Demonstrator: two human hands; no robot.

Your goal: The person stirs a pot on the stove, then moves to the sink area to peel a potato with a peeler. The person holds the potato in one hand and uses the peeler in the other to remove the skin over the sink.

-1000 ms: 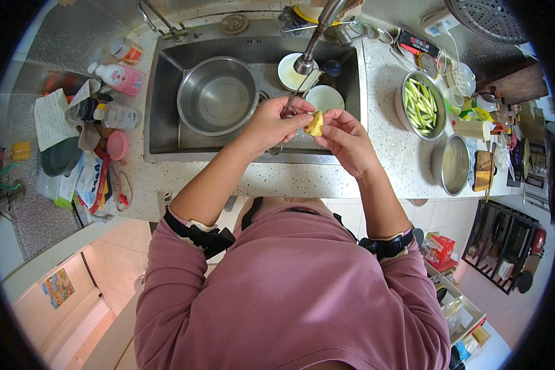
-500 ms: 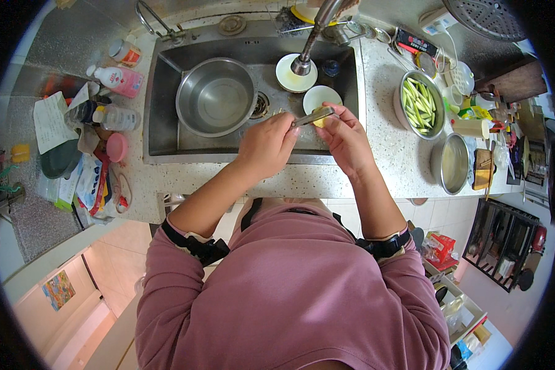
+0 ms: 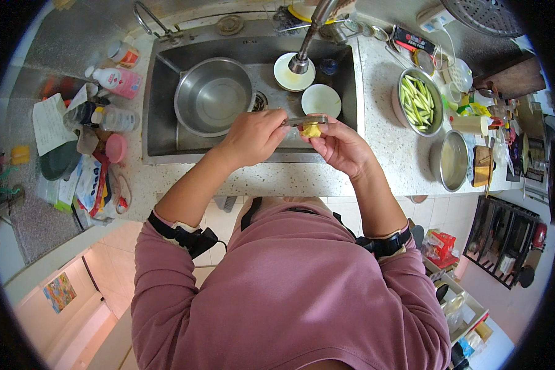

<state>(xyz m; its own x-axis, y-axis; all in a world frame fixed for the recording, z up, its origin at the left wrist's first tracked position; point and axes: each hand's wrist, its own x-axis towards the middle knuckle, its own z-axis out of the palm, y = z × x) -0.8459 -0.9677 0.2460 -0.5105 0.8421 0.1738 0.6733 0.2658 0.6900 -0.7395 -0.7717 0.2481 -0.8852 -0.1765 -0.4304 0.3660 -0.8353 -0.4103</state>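
Over the front of the sink, my left hand (image 3: 256,137) is closed round the handle of a metal peeler (image 3: 297,121). Its far end lies across a small knobbly yellow piece (image 3: 312,131) that looks like ginger. My right hand (image 3: 345,147) pinches that piece between thumb and fingers, close to the peeler's head; the fingers partly hide it. Just beyond my right hand a small white bowl (image 3: 321,101) sits in the sink, and a white plate (image 3: 293,73) stands farther back under the faucet (image 3: 300,61).
A steel basin (image 3: 187,117) with water fills the left of the sink (image 3: 160,151). On the right counter are a bowl of green vegetable strips (image 3: 416,105) and a steel bowl (image 3: 450,161). Bottles (image 3: 118,81) and a pink lid (image 3: 116,148) crowd the left side.
Both hands have shifted slightly left with the peeler and the yellow piece. More of the yellow piece shows below the peeler, and the white bowl is less covered.
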